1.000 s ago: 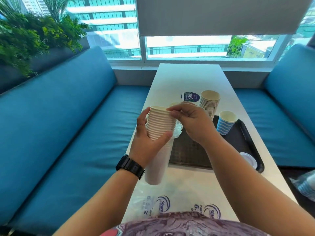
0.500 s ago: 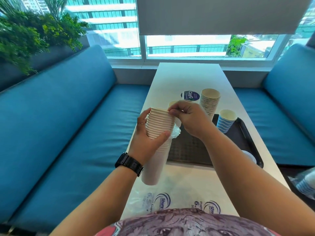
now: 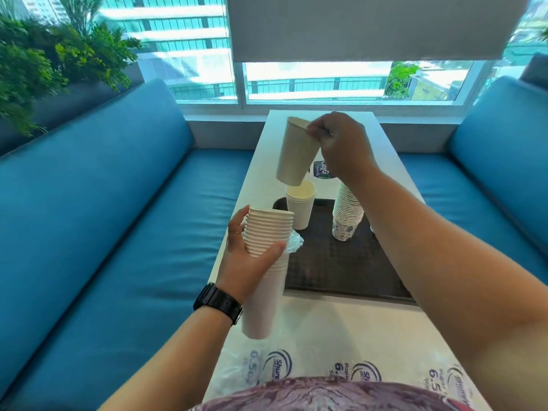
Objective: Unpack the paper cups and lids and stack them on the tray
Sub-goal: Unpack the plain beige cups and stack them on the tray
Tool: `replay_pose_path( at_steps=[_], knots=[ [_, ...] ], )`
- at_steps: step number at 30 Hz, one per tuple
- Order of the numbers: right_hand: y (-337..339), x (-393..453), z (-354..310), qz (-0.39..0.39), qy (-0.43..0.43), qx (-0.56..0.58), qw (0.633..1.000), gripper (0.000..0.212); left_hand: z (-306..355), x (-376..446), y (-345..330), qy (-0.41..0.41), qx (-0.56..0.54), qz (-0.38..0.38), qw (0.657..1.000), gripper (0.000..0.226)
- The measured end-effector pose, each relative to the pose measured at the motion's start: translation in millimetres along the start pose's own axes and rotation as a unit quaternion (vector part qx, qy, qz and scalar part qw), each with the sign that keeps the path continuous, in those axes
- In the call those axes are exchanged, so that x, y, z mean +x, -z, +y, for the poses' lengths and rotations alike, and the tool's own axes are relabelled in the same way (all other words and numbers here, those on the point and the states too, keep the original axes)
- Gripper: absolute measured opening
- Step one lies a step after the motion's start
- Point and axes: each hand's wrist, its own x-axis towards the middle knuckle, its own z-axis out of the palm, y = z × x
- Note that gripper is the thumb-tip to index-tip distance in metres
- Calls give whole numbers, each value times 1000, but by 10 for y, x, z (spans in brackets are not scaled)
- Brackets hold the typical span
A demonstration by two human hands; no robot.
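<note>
Bright daylight pours in through the window (image 3: 320,81) ahead, partly overexposed. Wide-angle distortion bends the frame's edges. Focus is slightly soft throughout.

Right hand (image 3: 341,143) pulled one cup (image 3: 296,151) off the held stack (image 3: 268,262), lifted it far, now above the short stack (image 3: 300,207) on tray (image 3: 341,268).

Cups we hold (image 3: 268,241): plain cream white.
Stack on our tray (image 3: 347,212): white, bottom cup with a blue-grey speckled print.
Tray (image 3: 341,271): dark brown, fine textured grid.
Worktop (image 3: 388,161): white.
Seats (image 3: 124,221): solid blue.
Watch (image 3: 218,302): black.
</note>
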Motion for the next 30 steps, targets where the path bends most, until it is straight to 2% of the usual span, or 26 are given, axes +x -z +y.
replay_pose_path(
  at_steps=[6, 13, 21, 26, 30],
  knots=[
    [-338, 247, 279, -72, 25, -108, 991, 24, 25, 61, -26, 0, -18, 2, 1000, 83],
    [-723, 153, 679, -131, 32, -174, 975, 21, 11, 94, -16, 18, -23, 11, 1000, 85],
    [-1003, -255, 1037, -196, -9, -173, 965, 21, -101, 116, -29, 25, -35, 21, 999, 85],
    [-1056, -354, 1119, -205, -37, -149, 967, 21, -124, 100, -41, 32, -37, 23, 999, 84],
    [-1021, -377, 1053, -193, -24, -120, 974, 28, -99, 86, -35, 36, -40, 26, 998, 84]
  ],
)
